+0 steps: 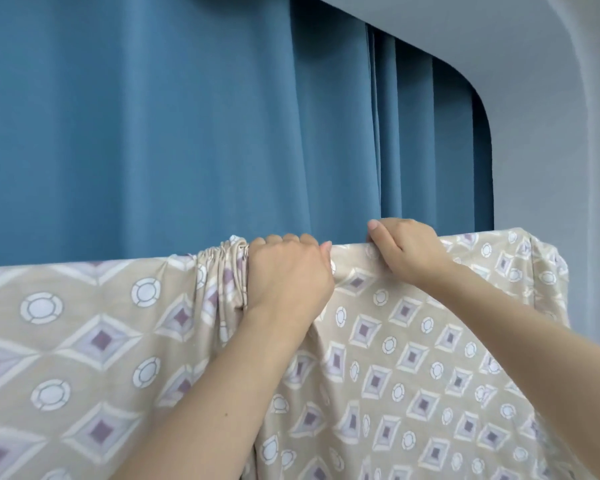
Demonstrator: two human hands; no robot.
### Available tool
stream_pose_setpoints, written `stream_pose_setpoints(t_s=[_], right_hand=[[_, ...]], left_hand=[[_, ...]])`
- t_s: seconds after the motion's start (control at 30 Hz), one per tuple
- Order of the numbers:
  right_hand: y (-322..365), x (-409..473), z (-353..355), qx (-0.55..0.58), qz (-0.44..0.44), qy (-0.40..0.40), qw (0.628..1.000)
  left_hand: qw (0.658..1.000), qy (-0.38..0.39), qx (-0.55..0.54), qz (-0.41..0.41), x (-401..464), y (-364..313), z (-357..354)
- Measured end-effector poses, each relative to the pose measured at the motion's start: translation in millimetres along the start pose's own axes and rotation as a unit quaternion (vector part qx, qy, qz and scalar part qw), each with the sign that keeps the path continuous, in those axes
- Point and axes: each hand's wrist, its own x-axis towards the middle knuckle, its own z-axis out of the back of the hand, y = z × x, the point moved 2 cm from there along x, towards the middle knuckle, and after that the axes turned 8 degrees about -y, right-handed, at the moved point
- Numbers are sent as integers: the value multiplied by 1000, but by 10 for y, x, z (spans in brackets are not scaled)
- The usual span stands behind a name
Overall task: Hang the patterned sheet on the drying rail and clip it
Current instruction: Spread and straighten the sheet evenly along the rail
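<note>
The patterned sheet (413, 341), beige with purple diamonds and white rings, hangs draped over a rail that the fabric hides along its top fold. My left hand (288, 271) grips a bunched, gathered part of the sheet at the top fold, near the middle of the view. Just to its right, my right hand (406, 247) holds the top fold too, thumb over the far side and fingers curled on the cloth. The two hands are close together, a short gap apart. No clip is visible.
A blue curtain (153, 133) hangs right behind the sheet and fills the upper view. A pale grey wall (551, 133) with a rounded recess edge stands at the right. The sheet's right corner (548, 258) droops off the rail's end.
</note>
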Motion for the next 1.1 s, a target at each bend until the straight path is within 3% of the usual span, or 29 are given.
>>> stream_pose_setpoints(t_s=[0.2, 0.33, 0.47, 0.6, 0.73, 0.9, 1.03, 1.1], right_hand=[[337, -25, -192, -62, -4, -43, 997], [388, -2, -295, -75, 5, -59, 995], [418, 20, -345, -86, -11, -54, 995], [551, 42, -291, -52, -19, -38, 998], [936, 14, -259, -7, 54, -42, 998], [1081, 1, -320, -36, 9, -85, 996], [1101, -6, -387, -36, -6, -99, 994], [1106, 2, -378, -40, -10, -91, 995]], left_hand=[[1000, 14, 7, -17, -28, 40, 0], [999, 25, 28, 35, -98, 447, 44], [998, 26, 54, 21, -226, 782, 105], [997, 35, 63, 15, -214, 802, 129], [996, 58, 60, 7, -177, 715, 158], [994, 89, 66, -17, -163, 727, 282], [986, 73, 140, 42, -205, 1069, 514], [990, 75, 109, 50, -235, 1261, 453]])
